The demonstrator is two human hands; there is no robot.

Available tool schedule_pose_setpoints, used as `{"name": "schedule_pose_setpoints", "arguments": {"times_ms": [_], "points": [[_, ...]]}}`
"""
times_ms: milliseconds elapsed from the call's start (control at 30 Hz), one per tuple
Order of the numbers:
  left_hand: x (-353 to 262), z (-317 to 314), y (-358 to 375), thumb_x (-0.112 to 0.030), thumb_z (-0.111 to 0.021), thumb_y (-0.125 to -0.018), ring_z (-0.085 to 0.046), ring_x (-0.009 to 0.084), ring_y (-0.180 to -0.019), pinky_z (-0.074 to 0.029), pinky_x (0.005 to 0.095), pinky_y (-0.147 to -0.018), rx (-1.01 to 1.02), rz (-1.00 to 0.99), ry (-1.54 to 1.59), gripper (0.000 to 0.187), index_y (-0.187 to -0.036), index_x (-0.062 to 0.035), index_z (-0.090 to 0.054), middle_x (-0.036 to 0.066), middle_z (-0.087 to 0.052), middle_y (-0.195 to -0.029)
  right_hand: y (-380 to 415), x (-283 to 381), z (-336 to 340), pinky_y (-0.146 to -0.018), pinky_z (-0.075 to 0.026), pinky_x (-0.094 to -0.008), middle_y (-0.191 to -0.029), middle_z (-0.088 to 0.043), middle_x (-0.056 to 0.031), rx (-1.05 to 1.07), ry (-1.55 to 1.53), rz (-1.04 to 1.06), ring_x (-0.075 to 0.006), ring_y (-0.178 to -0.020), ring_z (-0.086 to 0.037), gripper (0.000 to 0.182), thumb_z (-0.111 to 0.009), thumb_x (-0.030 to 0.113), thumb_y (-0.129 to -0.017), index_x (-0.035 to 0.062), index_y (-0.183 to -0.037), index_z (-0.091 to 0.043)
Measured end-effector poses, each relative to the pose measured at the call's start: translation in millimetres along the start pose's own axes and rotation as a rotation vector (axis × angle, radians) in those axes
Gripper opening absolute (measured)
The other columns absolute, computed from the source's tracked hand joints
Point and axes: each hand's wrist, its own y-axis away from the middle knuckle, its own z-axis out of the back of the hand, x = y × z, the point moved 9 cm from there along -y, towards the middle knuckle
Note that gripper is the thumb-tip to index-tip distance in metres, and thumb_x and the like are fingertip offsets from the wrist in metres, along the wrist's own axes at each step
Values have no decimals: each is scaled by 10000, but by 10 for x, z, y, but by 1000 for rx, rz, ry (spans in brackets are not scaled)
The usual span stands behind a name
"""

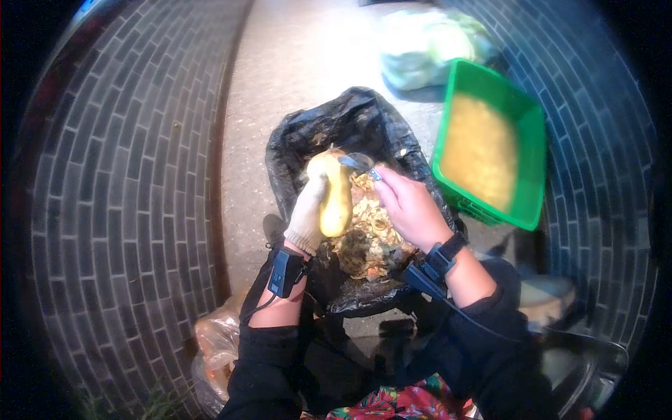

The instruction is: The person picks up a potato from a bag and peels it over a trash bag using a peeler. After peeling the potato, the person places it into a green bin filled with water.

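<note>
Brick paving surrounds a black bag [350, 126] of peelings. Gloved left hand [308, 213] fingers clasp a half-peeled potato [334, 196] above it; right hand [409, 206] fingers grip a peeler [358, 162] at its top. Peeling seems underway; next, likely a steady downward stroke.

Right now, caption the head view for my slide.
Gloved left hand holds potato; right hand peels it over black bag.

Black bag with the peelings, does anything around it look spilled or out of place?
Nothing stands out. The peelings lie inside the black bag, none visibly on the ground. The left hand holds the potato over it; the right hand holds the peeler.
</note>
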Motion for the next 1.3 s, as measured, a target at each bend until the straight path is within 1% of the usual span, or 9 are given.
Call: {"name": "schedule_pose_setpoints", "arguments": {"times_ms": [200, 267, 400, 500, 633, 700, 833, 1000, 1300], "points": [[-71, 92, -54, -477, -477, -973, -640, 187, -866, -534, 315, -775, -54, -164, -211, 488, -1215, -60, -555, 69, -652, -1017, 12, 119, -134, -763, -506, -407, -939, -650, -248, 130, 67, -78, -381, -872, -645, 292, -527, 166, -951, -18, -1170, -581], [-40, 332, -142, -372, -545, -971, -643, 164, -840, -548, 293, -724, -166, -73, -4, 435, -1259, -47, -523, 62, -637, -1020, 127, 83, -339, -746, -505, -444, -881, -643, -245, 194, 114, -5, -395, -836, -633, 265, -510, 168, -951, -13, -1124, -597], [-331, 550, -176, -444, -564, -946, -640, 165, -781, -551, 299, -688, -233, -282, -157, 473, -1222, -61, -542, 57, -635, -989, 279, 82, -593, -738, -505, -457, -846, -644, -226, 329, 206, -21, -400, -814, -633, 248, -509, 184, -944, 19, -1104, -603], [-492, 593, -54, -459, -578, -935, -645, 166, -805, -553, 300, -709, -373, -375, 36, 479, -1215, -72, -551, 60, -639, -1001, 422, 144, -686, -750, -507, -457, -867, -656, -222, 453, 305, -5, -396, -833, -639, 273, -517, 196, -940, 5, -1120, -596], [-578, 610, -46, -543, -482, -949, -641, 224, -898, -548, 373, -777, -389, -393, 117, 544, -1243, -90, -552, 82, -647, -1063, 185, 21, -354, -783, -518, -416, -939, -665, -234, 150, 110, -89, -392, -877, -644, 296, -532, 210, -945, 8, -1145, -615], [-481, 380, -80, -555, -451, -953, -648, 254, -902, -554, 389, -770, -196, -267, 107, 574, -1251, -74, -547, 115, -643, -1084, 43, -52, -191, -747, -508, -360, -907, -664, -226, 78, -24, -137, -321, -819, -672, 295, -529, 205, -963, -1, -1161, -605], [-402, -199, 40, -442, -422, -989, -644, 256, -975, -552, 367, -824, 81, -183, 129, 517, -1318, -49, -484, 135, -613, -1167, -112, -75, -75, -676, -499, -449, -795, -637, -243, -2, -74, -81, -398, -757, -638, 269, -506, 218, -957, 20, -1102, -618], [-185, -238, 54, -487, -400, -985, -654, 222, -920, -552, 352, -800, 28, -42, 41, 527, -1252, -58, -549, 107, -647, -1096, -132, -40, -47, -676, -499, -456, -788, -635, -245, -48, -72, -44, -398, -756, -640, 269, -512, 217, -950, 23, -1102, -619], [-146, -38, -53, -517, -401, -978, -651, 206, -894, -550, 345, -778, -70, -114, 13, 542, -1235, -68, -561, 82, -656, -1066, -75, 63, -171, -690, -496, -505, -769, -631, -249, -17, 80, -14, -422, -742, -627, 248, -476, 207, -956, 5, -1031, -599]]}}
